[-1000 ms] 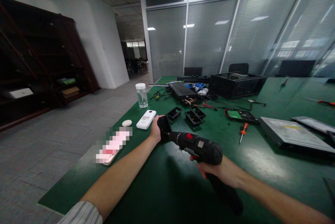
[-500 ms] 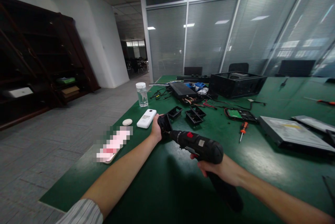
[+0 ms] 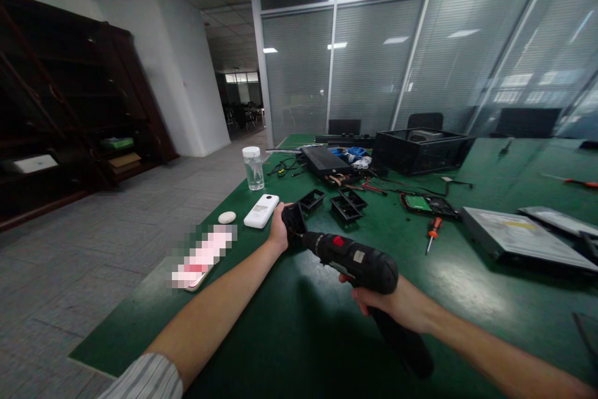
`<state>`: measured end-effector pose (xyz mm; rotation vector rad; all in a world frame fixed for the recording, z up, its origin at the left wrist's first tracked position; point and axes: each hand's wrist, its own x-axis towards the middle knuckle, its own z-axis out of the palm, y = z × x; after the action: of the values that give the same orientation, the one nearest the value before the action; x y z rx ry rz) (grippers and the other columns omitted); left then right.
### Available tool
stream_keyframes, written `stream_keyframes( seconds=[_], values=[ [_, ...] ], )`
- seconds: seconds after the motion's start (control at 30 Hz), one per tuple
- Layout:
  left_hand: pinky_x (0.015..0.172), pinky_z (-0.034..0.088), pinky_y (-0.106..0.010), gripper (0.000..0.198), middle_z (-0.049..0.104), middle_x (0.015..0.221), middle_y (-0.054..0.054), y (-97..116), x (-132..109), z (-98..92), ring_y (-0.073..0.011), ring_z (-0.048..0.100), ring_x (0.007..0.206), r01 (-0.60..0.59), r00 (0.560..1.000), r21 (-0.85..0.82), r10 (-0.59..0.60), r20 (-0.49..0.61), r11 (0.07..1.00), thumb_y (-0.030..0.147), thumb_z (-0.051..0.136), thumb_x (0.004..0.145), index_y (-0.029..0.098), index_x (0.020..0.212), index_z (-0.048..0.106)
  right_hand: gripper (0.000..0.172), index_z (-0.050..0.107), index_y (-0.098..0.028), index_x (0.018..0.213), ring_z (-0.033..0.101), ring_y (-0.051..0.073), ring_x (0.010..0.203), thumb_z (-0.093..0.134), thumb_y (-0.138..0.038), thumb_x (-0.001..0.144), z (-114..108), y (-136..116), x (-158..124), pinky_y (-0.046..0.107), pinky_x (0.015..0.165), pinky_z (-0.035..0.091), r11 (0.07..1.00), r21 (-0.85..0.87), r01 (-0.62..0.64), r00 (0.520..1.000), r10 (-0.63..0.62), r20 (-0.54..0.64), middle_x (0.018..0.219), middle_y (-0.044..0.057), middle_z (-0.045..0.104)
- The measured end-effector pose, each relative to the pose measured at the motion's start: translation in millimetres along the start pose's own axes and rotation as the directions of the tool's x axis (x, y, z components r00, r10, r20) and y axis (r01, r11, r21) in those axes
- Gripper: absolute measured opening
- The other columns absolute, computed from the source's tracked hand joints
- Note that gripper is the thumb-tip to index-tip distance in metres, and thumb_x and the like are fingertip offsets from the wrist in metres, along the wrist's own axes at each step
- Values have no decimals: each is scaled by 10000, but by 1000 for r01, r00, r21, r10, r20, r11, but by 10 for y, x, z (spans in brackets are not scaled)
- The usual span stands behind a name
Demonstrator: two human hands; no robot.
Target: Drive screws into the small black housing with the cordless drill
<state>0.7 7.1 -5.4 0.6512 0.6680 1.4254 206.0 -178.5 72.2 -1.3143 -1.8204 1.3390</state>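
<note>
My left hand [image 3: 279, 231] is closed around the left side of a black box-shaped plastic part [image 3: 294, 220], holding it tilted above the table. In my right hand [image 3: 390, 299] is a black cordless drill [image 3: 357, 259] with a red button, gripped by its handle. The drill's nose points left into the lower right of the black part; the bit's tip is hard to make out. Just beyond lie several black open plastic frames [image 3: 346, 207]. A white power bank [image 3: 261, 211] lies to the left of the part.
On the green table [image 3: 261, 324] stand a clear jar [image 3: 254, 168] and a black computer case [image 3: 420, 150]. An orange screwdriver [image 3: 434, 236], a hard drive [image 3: 427, 203] and a silver optical drive [image 3: 527, 240] lie right. A blurred-out phone [image 3: 200, 262] is near the left edge.
Almost nothing differs. Both hands keep their hold, and the drill stays against the black part with only a very slight shift.
</note>
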Motion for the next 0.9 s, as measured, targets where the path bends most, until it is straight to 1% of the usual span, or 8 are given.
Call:
stream_keyframes(
  seconds=[0.23, 0.37, 0.53, 0.63, 0.73, 0.9],
  values=[
    [549, 469, -295, 414, 626, 676, -26, -5, -3, -8, -179, 600, 578, -4, 1000, -19, 4, 13, 1000, 532, 523, 732, 166, 910, 598, 213, 578, -171, 956, 564, 156, 607, 567, -263, 765, -12, 47, 14, 259, 580, 416, 1000, -20, 9, 1000, -9, -3, 622, -30, 583],
    [542, 467, -298, 390, 620, 671, -19, 0, -14, 1, -178, 597, 570, 3, 1000, -11, -3, 9, 1000, 524, 521, 740, 175, 893, 602, 244, 575, -162, 993, 563, 151, 591, 567, -268, 773, -3, 26, 18, 250, 564, 413, 1000, -28, -10, 1000, 10, -4, 590, -35, 567],
    [533, 459, -277, 329, 621, 681, -8, 11, -46, 32, -158, 586, 568, -7, 1000, 5, 7, -9, 1000, 486, 544, 744, 182, 855, 604, 245, 579, -159, 984, 558, 149, 576, 580, -280, 772, 11, -9, 21, 255, 558, 419, 999, -45, -22, 1000, 22, -14, 588, -38, 567],
    [538, 457, -268, 300, 623, 697, 0, 12, -54, 41, -151, 586, 579, -12, 1000, 0, 12, -17, 1000, 459, 562, 737, 188, 860, 602, 233, 585, -161, 964, 569, 160, 594, 590, -285, 766, 7, 1, 27, 265, 569, 425, 999, -35, -9, 1000, 9, -17, 591, -36, 573],
    [537, 457, -267, 297, 620, 705, 3, 8, -45, 30, -151, 585, 585, 7, 1000, -3, -7, 2, 1000, 447, 572, 726, 191, 875, 595, 227, 582, -159, 955, 570, 163, 600, 588, -280, 764, 1, 31, 32, 273, 584, 429, 1000, -10, 6, 1000, -6, -18, 597, -34, 578],
    [534, 461, -273, 302, 614, 706, 3, 3, -29, 7, -158, 585, 592, 30, 999, 7, -30, 27, 1000, 446, 571, 721, 201, 898, 582, 244, 559, -154, 972, 550, 145, 576, 583, -270, 758, -8, 32, 38, 263, 574, 423, 1000, 29, -9, 1000, 9, -2, 589, -44, 557]
  ],
)
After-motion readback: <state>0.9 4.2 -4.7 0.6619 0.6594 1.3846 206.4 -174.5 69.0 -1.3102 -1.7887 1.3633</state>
